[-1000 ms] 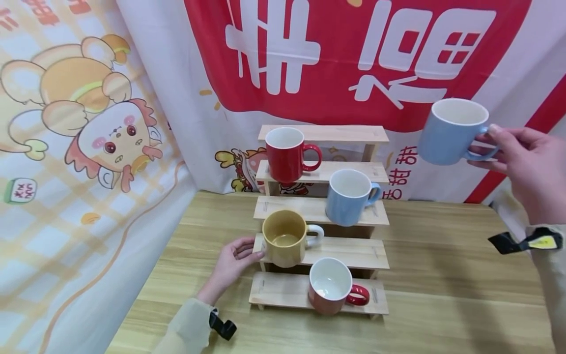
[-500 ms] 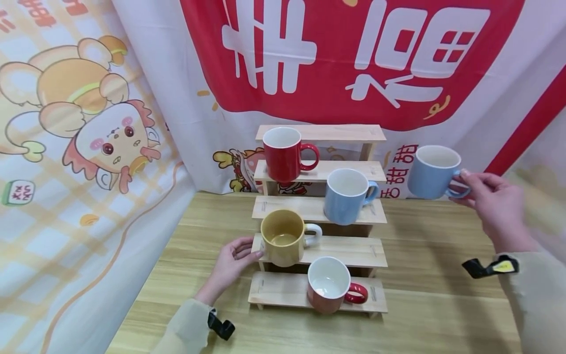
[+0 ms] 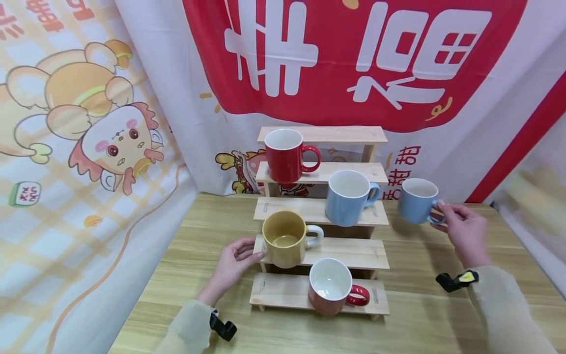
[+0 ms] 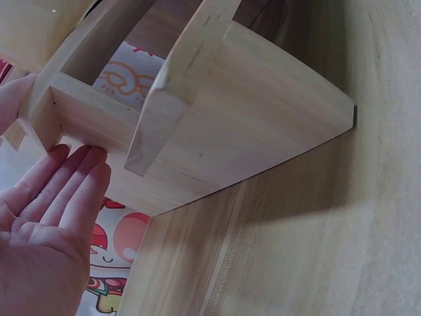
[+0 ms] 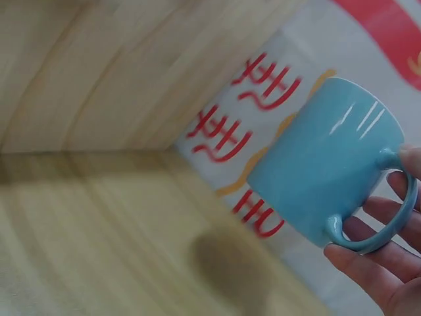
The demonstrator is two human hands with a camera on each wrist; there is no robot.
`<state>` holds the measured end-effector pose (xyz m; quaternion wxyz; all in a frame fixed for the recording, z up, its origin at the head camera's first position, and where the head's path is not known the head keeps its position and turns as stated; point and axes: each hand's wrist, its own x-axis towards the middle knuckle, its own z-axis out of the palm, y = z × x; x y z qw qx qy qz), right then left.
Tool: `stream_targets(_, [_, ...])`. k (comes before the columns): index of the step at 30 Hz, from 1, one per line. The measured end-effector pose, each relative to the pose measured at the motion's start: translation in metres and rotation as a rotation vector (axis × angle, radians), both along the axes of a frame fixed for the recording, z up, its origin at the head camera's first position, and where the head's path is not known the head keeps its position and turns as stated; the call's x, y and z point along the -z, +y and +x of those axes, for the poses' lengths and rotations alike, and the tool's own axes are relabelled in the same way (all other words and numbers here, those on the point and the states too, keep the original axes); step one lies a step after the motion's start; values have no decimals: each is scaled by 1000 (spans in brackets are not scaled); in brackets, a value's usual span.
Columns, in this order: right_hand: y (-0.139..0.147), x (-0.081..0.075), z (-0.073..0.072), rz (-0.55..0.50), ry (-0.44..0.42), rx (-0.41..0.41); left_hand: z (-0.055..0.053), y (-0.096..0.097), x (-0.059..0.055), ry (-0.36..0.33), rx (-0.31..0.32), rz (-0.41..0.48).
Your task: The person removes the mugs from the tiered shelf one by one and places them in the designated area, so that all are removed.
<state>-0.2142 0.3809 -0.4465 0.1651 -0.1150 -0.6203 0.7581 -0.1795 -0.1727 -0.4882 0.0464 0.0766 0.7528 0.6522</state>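
Observation:
My right hand pinches the handle of a light blue mug, right of the stepped wooden rack. In the right wrist view this mug hangs tilted, its shadow on the tabletop apart from it. My left hand holds the rack's left end at a lower step, thumb above the board and fingers at the side support, as the left wrist view shows. Close to that thumb stands a yellow mug with a white handle. Another light blue mug stands a step higher.
A red mug stands on an upper step. On the bottom step is a mug with white inside and a red handle. The rack stands on a wood-grain table before a printed curtain; another printed cloth hangs at left.
My right hand has brought the blue mug down and to the left, from high at the right to beside the rack. My left hand and the other mugs keep their places.

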Motion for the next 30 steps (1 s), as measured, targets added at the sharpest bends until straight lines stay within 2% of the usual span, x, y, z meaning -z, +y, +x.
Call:
stream_targets(5, [-5,24,-3,-23,-59,50,1,1,-1,-15,-7,5])
stream_targets(9, [-10,36,-6,-33,-94,105,1,1,-2,-22,-9,9])
stream_targets(22, [-29,55,-16,3,-163,204,0,0,3,-14,-14,-4])
stream_targets(30, [-36,53,-16,44,-198,229,0,0,2,-8,-28,-16])
